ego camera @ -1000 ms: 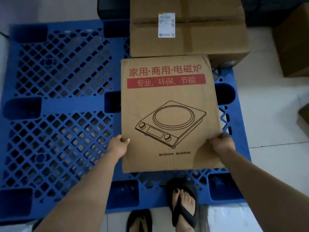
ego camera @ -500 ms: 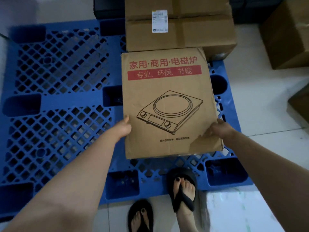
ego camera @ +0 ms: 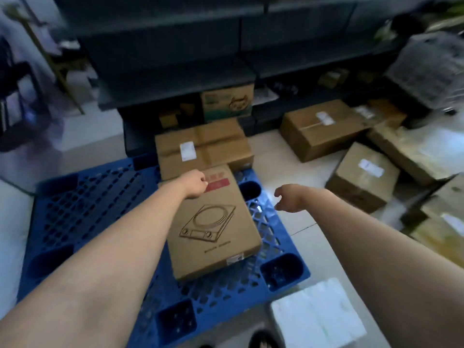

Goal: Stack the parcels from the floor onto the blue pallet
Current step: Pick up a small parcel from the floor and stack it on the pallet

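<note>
The blue pallet (ego camera: pixel 85 212) fills the lower left of the head view. A flat cardboard box printed with an induction cooker (ego camera: pixel 213 227) lies on its right side. Behind it, a taller taped parcel (ego camera: pixel 203 146) stands at the pallet's far edge. My left hand (ego camera: pixel 194 183) hovers over the flat box's far end, fingers curled, holding nothing. My right hand (ego camera: pixel 291 198) hangs above the pallet's right edge, fingers loosely apart and empty. Several brown parcels lie on the floor to the right, among them one (ego camera: pixel 364 177) nearest the pallet and one (ego camera: pixel 319 129) farther back.
Dark shelving (ego camera: pixel 175 71) runs along the back with small boxes beneath it. A white wrapped package (ego camera: pixel 316 315) lies on the floor at the pallet's near right corner. More cartons (ego camera: pixel 442 222) crowd the far right. My sandalled foot (ego camera: pixel 263 342) shows at the bottom edge.
Both hands have let go of the flat box, which now rests on the pallet. My view has lifted, bringing the shelving and the floor parcels on the right into sight.
</note>
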Available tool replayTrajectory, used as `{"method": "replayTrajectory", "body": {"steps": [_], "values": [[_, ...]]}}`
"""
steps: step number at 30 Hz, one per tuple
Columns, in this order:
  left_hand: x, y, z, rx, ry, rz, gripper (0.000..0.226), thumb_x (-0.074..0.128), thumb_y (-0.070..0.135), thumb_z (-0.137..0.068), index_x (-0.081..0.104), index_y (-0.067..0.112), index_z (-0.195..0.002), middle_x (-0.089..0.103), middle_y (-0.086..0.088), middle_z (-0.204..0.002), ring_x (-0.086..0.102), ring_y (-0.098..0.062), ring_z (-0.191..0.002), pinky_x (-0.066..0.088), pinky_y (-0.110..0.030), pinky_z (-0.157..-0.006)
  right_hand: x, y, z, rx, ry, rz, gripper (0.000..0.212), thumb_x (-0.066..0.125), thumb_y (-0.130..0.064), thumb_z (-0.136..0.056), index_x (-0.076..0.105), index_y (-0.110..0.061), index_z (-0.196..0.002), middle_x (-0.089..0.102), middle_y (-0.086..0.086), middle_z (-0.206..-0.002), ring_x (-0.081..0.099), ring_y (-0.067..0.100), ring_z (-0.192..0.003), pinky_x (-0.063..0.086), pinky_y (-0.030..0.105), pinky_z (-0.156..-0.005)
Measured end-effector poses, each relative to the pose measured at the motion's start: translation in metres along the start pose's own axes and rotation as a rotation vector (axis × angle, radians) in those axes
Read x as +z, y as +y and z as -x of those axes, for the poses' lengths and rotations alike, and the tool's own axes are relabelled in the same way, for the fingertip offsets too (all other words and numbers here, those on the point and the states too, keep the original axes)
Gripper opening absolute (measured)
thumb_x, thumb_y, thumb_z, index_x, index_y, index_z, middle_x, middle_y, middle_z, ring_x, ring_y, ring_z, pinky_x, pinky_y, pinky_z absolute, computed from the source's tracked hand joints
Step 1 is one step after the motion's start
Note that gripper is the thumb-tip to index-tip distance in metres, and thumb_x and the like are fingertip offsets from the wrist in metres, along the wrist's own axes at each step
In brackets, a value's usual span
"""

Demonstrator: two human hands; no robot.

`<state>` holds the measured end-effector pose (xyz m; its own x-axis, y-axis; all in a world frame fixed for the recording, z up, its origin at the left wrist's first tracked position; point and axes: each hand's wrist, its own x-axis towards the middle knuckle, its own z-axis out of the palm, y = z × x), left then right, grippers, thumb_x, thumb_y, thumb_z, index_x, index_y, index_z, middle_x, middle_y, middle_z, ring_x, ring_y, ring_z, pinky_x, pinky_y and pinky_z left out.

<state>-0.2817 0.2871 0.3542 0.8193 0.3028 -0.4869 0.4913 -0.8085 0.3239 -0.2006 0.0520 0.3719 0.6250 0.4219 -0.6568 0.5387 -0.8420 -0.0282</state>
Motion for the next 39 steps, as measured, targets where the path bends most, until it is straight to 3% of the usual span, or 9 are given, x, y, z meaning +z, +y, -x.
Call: {"method": "replayTrajectory", "body": {"steps": [8,15,17,20,23,28,32,36,39], "values": [[-0.087,0.235,0.160,0.291,0.161,-0.189,0.037,0.049,0.032,-0.095,0.060,0.007,-0.118,0.059,-0.012,-0.124,0.056,-0.028,-0.111,0.043,-0.034,-0.091,-0.073,0.152,0.240,0.302,-0.061,-0.130,0.059,0.065,-0.037,-0.083,0.048,-0.016,-0.136,0.054,0.010,-0.133,0.057,0.030,-0.111,0.048,0.045,-0.099],[-0.023,0.400,0.274,0.351,0.082,-0.301,0.035,0.054,0.033,-0.092,0.060,0.009,-0.116,0.059,-0.007,-0.117,0.056,-0.023,-0.099,0.046,-0.035,-0.088,-0.017,0.313,0.417,0.441,0.105,-0.272,0.030,0.061,-0.032,-0.086,0.057,-0.012,-0.109,0.064,0.005,-0.093,0.064,0.018,-0.071,0.048,0.026,-0.051],[-0.007,0.440,0.301,0.349,0.080,-0.364,0.032,0.055,0.032,-0.089,0.058,0.011,-0.114,0.058,-0.007,-0.120,0.055,-0.023,-0.098,0.047,-0.035,-0.088,-0.013,0.349,0.462,0.433,0.217,-0.217,0.036,0.058,-0.028,-0.089,0.056,-0.006,-0.118,0.060,0.005,-0.093,0.059,0.020,-0.074,0.046,0.026,-0.055],[0.005,0.496,0.335,0.400,0.118,-0.380,0.034,0.056,0.033,-0.088,0.057,0.016,-0.117,0.057,-0.005,-0.119,0.056,-0.022,-0.100,0.047,-0.034,-0.085,-0.012,0.389,0.509,0.411,0.358,-0.213,0.046,0.055,-0.026,-0.093,0.051,-0.003,-0.132,0.057,0.011,-0.120,0.058,0.028,-0.103,0.048,0.034,-0.085],[0.002,0.545,0.356,0.471,0.189,-0.315,0.029,0.057,0.030,-0.086,0.058,0.020,-0.114,0.059,-0.001,-0.109,0.058,-0.020,-0.095,0.051,-0.035,-0.082,-0.009,0.416,0.534,0.413,0.456,-0.241,0.046,0.055,-0.027,-0.093,0.051,-0.006,-0.134,0.053,0.012,-0.135,0.052,0.029,-0.121,0.044,0.035,-0.099],[0.002,0.609,0.363,0.553,0.181,-0.297,0.023,0.058,0.026,-0.088,0.060,0.018,-0.110,0.059,-0.001,-0.100,0.056,-0.017,-0.089,0.045,-0.029,-0.073,0.005,0.462,0.546,0.502,0.276,-0.371,0.023,0.060,-0.028,-0.090,0.057,-0.008,-0.102,0.058,0.006,-0.086,0.060,0.020,-0.068,0.042,0.019,-0.045],[0.011,0.643,0.346,0.558,0.126,-0.337,0.030,0.059,0.024,-0.087,0.058,0.017,-0.117,0.059,-0.002,-0.108,0.057,-0.019,-0.096,0.047,-0.030,-0.078,0.017,0.504,0.547,0.636,0.199,-0.399,0.037,0.063,-0.036,-0.086,0.059,-0.006,-0.106,0.057,0.009,-0.084,0.062,0.025,-0.066,0.045,0.023,-0.049],[0.027,0.682,0.312,0.590,0.106,-0.403,0.031,0.058,0.022,-0.087,0.057,0.017,-0.117,0.060,-0.005,-0.112,0.058,-0.023,-0.101,0.051,-0.037,-0.091,0.024,0.541,0.530,0.697,0.184,-0.413,0.030,0.064,-0.035,-0.084,0.050,-0.011,-0.073,0.058,0.010,-0.087,0.062,0.026,-0.066,0.054,0.033,-0.064],[0.045,0.718,0.288,0.653,0.060,-0.448,0.031,0.057,0.025,-0.088,0.058,0.015,-0.117,0.060,-0.006,-0.114,0.058,-0.024,-0.103,0.050,-0.036,-0.092,0.030,0.564,0.511,0.682,0.181,-0.435,0.028,0.062,-0.038,-0.085,0.053,-0.012,-0.089,0.062,0.005,-0.097,0.068,0.025,-0.074,0.054,0.032,-0.064]]}}
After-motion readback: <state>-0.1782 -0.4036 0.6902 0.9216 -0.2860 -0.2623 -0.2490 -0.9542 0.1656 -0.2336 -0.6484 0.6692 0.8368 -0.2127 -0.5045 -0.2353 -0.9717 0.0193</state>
